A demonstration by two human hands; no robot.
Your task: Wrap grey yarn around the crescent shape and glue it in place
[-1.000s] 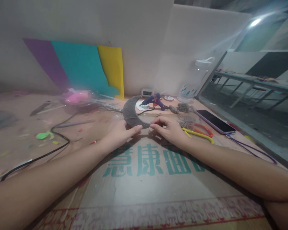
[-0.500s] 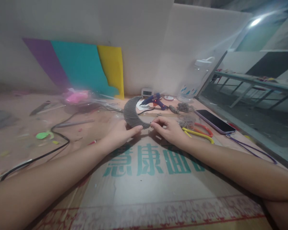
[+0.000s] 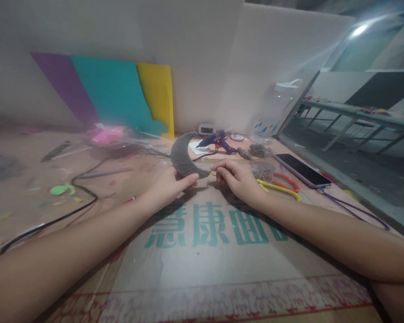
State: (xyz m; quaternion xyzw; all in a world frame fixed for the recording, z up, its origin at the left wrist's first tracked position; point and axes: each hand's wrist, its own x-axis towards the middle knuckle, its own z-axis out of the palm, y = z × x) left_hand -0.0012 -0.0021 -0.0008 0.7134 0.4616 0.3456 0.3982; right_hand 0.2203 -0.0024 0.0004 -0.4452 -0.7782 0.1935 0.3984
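A crescent wrapped in grey yarn [image 3: 181,158] stands tilted over the table, its lower tip pointing right. My left hand [image 3: 175,183] grips its lower left part, thumb in front. At the lower tip, my right hand [image 3: 234,179] is closed in a pinch, with a small yellow bit showing between fingertips and tip. What exactly the right fingers hold is too small to make out. Behind the crescent lies a blue glue gun [image 3: 218,141] with a small red light.
Right of my right hand are yellow-and-red-handled pliers [image 3: 279,188], grey yarn [image 3: 259,151] and a phone [image 3: 303,170]. A clear bottle [image 3: 269,112] stands at the back. A black cable [image 3: 87,204] and a pink bundle [image 3: 107,134] are on the left.
The crescent has shifted slightly left and tilted a little. The right fingertips have moved slightly up, and a yellow bit now shows at the lower tip.
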